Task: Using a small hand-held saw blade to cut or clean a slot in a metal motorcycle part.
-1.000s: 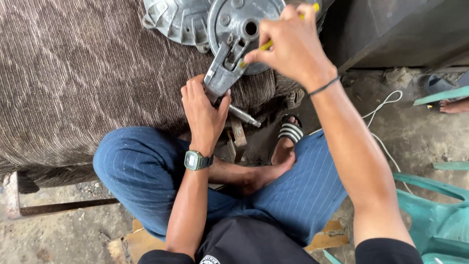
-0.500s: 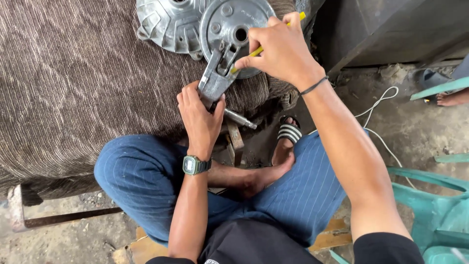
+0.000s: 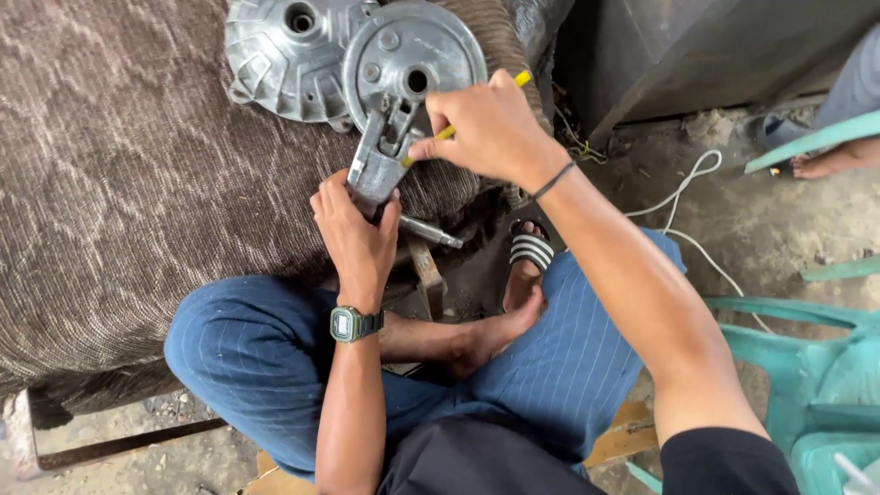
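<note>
Brown woven cushion (image 3: 137, 174), two grey metal hub plates (image 3: 348, 60) lying on it

The scene is lit by soft, even daylight, and no hard-edged shadows are cast. A dull sheen, not true glare, is seen on the round metal plate (image 3: 412, 64) just above the fingers of the right hand (image 3: 490, 128). Deeper shade is gathered below the fingers of the left hand (image 3: 353, 234), under the edge of the brown fabric (image 3: 137, 183) (detail there is largely lost). Focus is held sharply around both hands, where fabric weave and skin creases are resolved. Slight softening and mild wide-angle stretching are noticed toward the corners, far from the fingers. No motion blur is evident.
</note>
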